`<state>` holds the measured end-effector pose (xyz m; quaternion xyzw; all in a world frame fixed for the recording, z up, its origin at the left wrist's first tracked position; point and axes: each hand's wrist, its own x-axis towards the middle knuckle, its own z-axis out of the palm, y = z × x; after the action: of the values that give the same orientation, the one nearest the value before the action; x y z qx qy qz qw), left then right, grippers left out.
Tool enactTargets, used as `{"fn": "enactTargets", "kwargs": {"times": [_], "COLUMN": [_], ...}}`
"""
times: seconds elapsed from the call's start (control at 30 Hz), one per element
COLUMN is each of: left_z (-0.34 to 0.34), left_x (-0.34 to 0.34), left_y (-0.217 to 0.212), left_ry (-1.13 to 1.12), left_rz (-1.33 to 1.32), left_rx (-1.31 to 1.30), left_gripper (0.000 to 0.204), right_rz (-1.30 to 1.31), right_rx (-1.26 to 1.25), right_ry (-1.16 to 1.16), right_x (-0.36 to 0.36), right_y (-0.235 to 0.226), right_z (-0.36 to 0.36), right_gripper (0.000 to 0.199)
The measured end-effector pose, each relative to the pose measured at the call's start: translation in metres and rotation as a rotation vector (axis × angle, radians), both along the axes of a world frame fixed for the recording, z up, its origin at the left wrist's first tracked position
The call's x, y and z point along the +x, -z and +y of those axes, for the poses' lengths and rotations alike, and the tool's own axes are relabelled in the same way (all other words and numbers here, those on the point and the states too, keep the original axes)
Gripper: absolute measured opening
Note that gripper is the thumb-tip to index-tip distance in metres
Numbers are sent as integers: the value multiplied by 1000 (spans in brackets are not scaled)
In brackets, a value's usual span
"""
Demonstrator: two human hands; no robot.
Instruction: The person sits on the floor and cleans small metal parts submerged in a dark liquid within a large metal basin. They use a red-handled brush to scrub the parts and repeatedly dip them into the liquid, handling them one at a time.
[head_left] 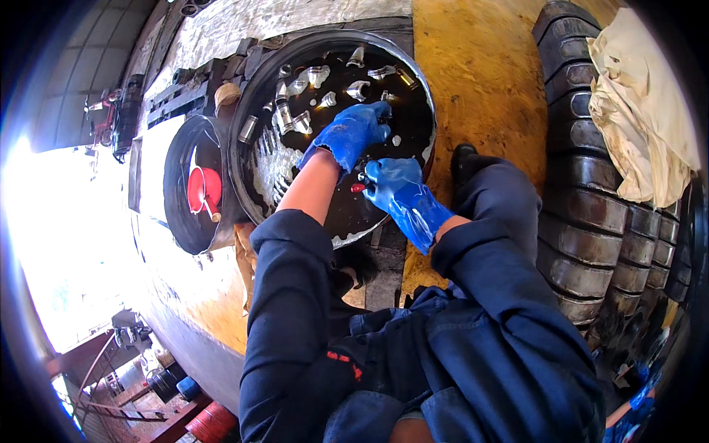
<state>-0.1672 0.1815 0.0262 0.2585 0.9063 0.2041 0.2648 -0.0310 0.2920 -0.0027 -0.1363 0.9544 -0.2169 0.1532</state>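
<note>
Both my hands wear blue rubber gloves and are over a wide round black tub [242, 170] of dark liquid. My left hand [348, 136] reaches over the tub's middle with its fingers curled; what they hold, if anything, is hidden. My right hand [399, 186], at the tub's near right, is closed on a small dark object with a red end [358, 187], which sticks out to the left. Several shiny metal parts lie in the liquid beyond my left hand, among them a cylindrical piece [284, 117] and a cup-like piece [318, 75].
Left of the tub stands a smaller black container [177, 193] with a red bowl [204, 190] in it. Large stacked tyres [583, 196] line the right side, with a cream cloth [641, 111] draped over them. A yellow-brown board [480, 81] lies between tub and tyres.
</note>
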Motion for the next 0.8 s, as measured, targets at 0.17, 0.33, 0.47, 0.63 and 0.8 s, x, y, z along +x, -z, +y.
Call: {"fn": "enactTargets", "kwargs": {"times": [0.17, 0.33, 0.47, 0.63, 0.8], "left_z": [18, 6, 7, -63, -132], "left_x": [-7, -10, -1, 34, 94], "left_y": [-12, 11, 15, 31, 11], "left_ry": [36, 13, -33, -530, -897], "left_rz": [-53, -74, -23, -100, -161], "left_rx": [-221, -160, -193, 207, 657], "left_gripper": [55, 57, 45, 32, 26], "right_rz": [-7, 10, -87, -106, -2], "right_rx": [-23, -37, 8, -34, -67], "right_ry": [33, 43, 25, 34, 90], "right_x": [0, 3, 2, 1, 2], "right_y": [1, -6, -7, -12, -14], "right_z": [2, 3, 6, -2, 3], "right_gripper": [31, 30, 36, 33, 32]}}
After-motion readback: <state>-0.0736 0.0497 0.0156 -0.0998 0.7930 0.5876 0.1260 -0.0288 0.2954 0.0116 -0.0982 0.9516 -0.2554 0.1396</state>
